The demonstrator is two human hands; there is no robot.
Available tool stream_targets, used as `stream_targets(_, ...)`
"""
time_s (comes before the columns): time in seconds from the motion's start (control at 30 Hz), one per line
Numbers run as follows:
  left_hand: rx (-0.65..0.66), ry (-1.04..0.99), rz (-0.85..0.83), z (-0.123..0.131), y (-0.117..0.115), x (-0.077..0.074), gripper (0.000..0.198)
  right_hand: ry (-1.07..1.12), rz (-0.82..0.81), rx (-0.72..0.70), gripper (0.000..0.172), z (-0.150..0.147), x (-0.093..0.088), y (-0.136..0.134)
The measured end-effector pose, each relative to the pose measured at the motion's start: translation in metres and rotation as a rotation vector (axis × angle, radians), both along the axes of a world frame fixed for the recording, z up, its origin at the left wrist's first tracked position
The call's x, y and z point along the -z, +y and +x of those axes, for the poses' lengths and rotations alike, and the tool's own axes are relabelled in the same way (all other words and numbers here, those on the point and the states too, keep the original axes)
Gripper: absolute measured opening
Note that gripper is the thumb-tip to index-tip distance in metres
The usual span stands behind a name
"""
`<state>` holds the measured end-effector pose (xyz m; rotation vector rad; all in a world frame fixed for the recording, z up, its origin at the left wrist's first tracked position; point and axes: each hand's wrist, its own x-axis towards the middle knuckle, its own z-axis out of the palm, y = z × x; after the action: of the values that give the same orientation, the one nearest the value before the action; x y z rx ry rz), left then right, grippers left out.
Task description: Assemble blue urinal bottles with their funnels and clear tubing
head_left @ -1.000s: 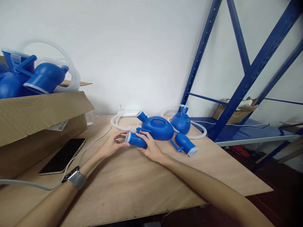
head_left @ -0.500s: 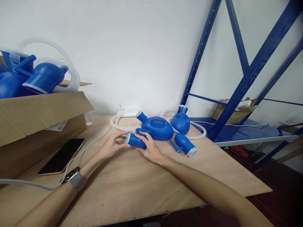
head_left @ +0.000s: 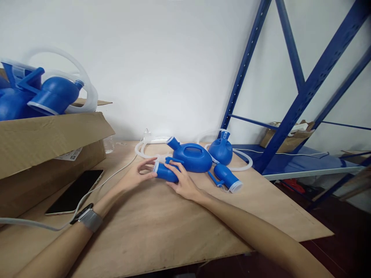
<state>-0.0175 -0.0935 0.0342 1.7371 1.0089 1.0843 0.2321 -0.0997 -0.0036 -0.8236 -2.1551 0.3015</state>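
Note:
A blue cup-like piece (head_left: 164,172) with a whitish rim and a blue handle lies on its side on the wooden table (head_left: 162,231). My right hand (head_left: 184,182) is wrapped over its right part. At its rimmed left end is my left hand (head_left: 140,174), fingers curved apart, fingertips at the rim. Just behind stands a blue jug (head_left: 195,157) with an angled neck. A second blue jug (head_left: 220,151) is farther right, and another blue cup-like piece (head_left: 226,177) with a handle lies before it. Clear tubing (head_left: 247,164) curves around them.
At the left, an open cardboard box (head_left: 52,143) holds several blue pieces and looped tubing. A phone (head_left: 75,192) lies beside it, with a white cable (head_left: 111,177) passing close by. A power strip (head_left: 158,140) is near the wall. Blue shelving (head_left: 304,164) stands at the right.
My left hand has shifted slightly left, its fingers loosening from the rim. The blue piece has moved very slightly; my right hand stays on it.

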Motion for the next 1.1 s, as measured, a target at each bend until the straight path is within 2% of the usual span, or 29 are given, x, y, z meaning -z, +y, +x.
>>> stream_targets(0.27,0.037,-0.019,-0.22,-0.008,0.004,0.0,0.08,-0.035,0.029,-0.025,0.075,0.0,-0.001,-0.001)
stream_targets(0.5,0.092,0.011,-0.205,-0.009,0.005,0.0,0.077,-0.093,0.067,-0.032,0.079,0.001,-0.001,-0.006)
stream_targets(0.7,0.064,0.053,-0.119,-0.004,0.002,-0.008,0.075,-0.056,0.058,-0.016,0.077,0.001,0.001,-0.006)
stream_targets(0.83,-0.012,0.097,-0.061,0.001,-0.001,-0.012,0.075,0.005,-0.049,-0.018,0.08,-0.003,-0.001,-0.004)
stream_targets(0.9,-0.061,0.093,0.024,0.005,-0.005,-0.015,0.069,0.03,-0.094,-0.008,0.08,-0.003,-0.003,-0.003)
stream_targets(1.03,-0.33,0.097,0.261,0.008,-0.012,-0.019,0.043,0.061,-0.13,0.031,0.079,-0.003,-0.005,-0.001)
stream_targets(1.1,-0.387,0.062,0.267,0.007,-0.013,-0.019,0.048,0.06,-0.122,0.03,0.079,-0.002,-0.005,-0.001)
